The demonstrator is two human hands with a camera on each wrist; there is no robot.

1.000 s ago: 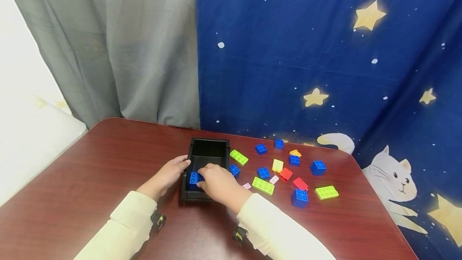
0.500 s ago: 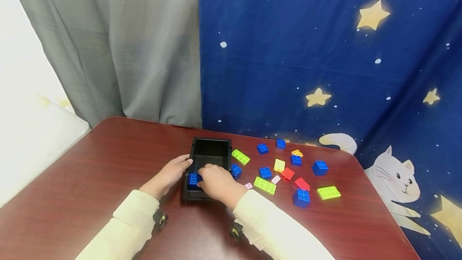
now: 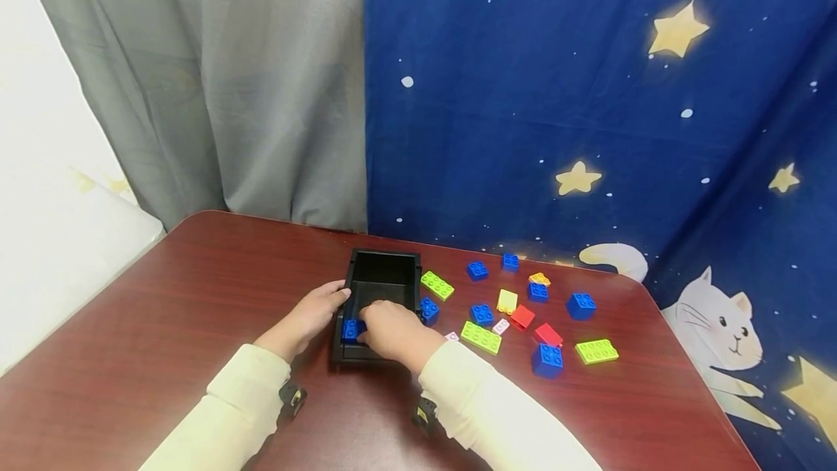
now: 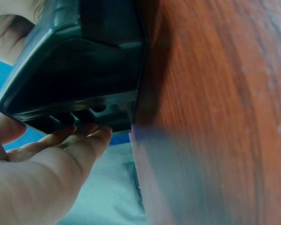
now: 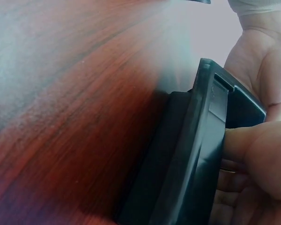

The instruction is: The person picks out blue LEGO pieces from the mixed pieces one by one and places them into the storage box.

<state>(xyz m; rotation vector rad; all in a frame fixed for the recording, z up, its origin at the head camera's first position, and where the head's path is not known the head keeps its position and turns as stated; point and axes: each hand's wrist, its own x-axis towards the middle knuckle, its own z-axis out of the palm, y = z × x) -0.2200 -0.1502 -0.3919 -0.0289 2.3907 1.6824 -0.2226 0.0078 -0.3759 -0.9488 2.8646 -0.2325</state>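
Observation:
A black plastic bin (image 3: 382, 267) stands on the table, its long side running away from me. My left hand (image 3: 315, 317) holds its left wall, thumb over the rim and fingers against the outside, as the left wrist view (image 4: 51, 168) shows. Inside the bin's near end, my right hand (image 3: 395, 331) pinches a blue building brick (image 3: 351, 331) by its right side. The fingertips and part of that brick are hidden behind the hand. In the right wrist view, the right fingers (image 5: 236, 140) reach down past the rim, and the brick cannot be seen.
Loose bricks lie scattered right of the bin: several blue ones (image 3: 548, 360), green ones (image 3: 481, 338), red ones (image 3: 522, 317), a yellow one (image 3: 507, 302), an orange piece (image 3: 539, 278) and pink ones (image 3: 500, 326). A curtain (image 3: 458, 129) hangs behind the table (image 3: 216, 275).
The blue brick and my right hand have shifted slightly lower toward the bin's near end. My left hand keeps its place on the bin. The head view has turned a little left.

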